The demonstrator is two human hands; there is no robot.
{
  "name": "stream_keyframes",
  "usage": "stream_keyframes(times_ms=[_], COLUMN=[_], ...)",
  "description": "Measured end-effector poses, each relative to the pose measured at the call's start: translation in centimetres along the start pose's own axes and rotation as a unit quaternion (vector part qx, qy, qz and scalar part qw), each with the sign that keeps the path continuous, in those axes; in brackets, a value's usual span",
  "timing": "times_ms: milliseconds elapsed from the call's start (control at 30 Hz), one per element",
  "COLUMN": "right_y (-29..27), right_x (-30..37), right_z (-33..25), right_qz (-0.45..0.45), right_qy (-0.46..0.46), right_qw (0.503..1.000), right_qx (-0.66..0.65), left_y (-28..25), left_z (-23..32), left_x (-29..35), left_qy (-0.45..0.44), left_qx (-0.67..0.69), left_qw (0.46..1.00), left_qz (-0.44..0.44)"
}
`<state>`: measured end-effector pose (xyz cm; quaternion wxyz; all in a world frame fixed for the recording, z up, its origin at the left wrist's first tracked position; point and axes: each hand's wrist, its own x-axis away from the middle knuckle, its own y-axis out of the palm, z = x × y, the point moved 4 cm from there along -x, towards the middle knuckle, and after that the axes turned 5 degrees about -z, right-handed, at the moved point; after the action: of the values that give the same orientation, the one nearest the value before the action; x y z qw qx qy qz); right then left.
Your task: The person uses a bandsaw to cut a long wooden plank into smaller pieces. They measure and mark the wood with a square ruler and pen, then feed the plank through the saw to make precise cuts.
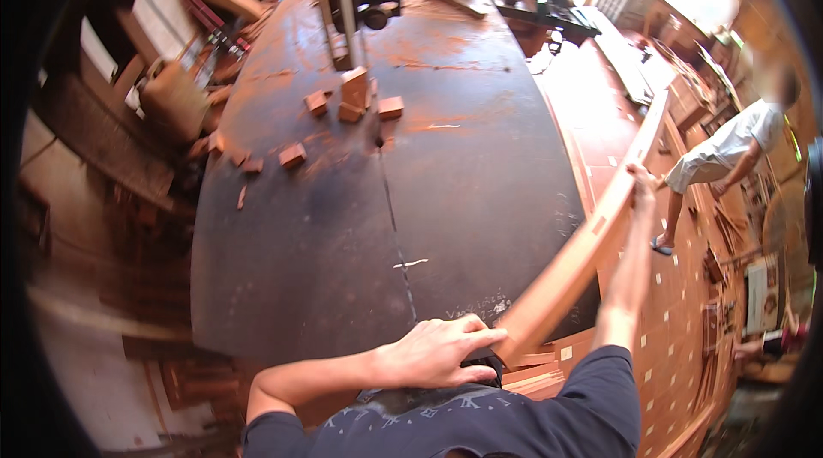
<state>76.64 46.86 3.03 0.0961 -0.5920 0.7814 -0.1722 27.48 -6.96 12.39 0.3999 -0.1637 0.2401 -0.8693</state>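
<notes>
well, wooden beam in right hand

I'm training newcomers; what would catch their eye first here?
Likely the long beam, slanting across the right half, gripped by the right hand, with the left hand at its near end. Then comes the broad dark table in the middle, with small blocks scattered left of centre.

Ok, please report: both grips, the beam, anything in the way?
Right grip on beam, partway along. Left grip at its near end. Blocks on table, apart from beam; person at right.
</notes>
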Motion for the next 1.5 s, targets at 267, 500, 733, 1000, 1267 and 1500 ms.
stream_keyframes(times_ms=[267,500,733,1000,1267,1500], right_y=[1.4,-5.4,-12.6,-12.2,-3.2,3.5], right_x=[14.7,26.2,33.2,35.5,31.5,24.8], right_z=[-4.1,2.0,8.2,5.5,1.6,-1.2], right_qz=[-0.023,0.155,0.133,-0.049,-0.125,-0.080], right_qy=[-0.239,-0.164,-0.305,-0.417,-0.529,-0.541], right_qw=[0.913,0.813,0.769,0.763,0.689,0.672], right_qx=[0.329,0.536,0.545,0.492,0.479,0.500], left_y=[0.5,-0.3,-5.9,-8.4,-6.6,-6.7], left_z=[-4.4,-10.2,-15.6,-10.7,-12.9,-14.9], left_x=[1.5,4.4,17.6,15.0,17.8,19.9], left_qy=[-0.021,-0.088,-0.542,-0.223,-0.223,-0.216], left_qx=[-0.037,-0.256,-0.298,-0.164,-0.160,-0.141], left_qw=[0.999,0.947,0.729,0.814,0.804,0.780], left_qz=[0.017,0.175,0.294,0.511,0.527,0.570])
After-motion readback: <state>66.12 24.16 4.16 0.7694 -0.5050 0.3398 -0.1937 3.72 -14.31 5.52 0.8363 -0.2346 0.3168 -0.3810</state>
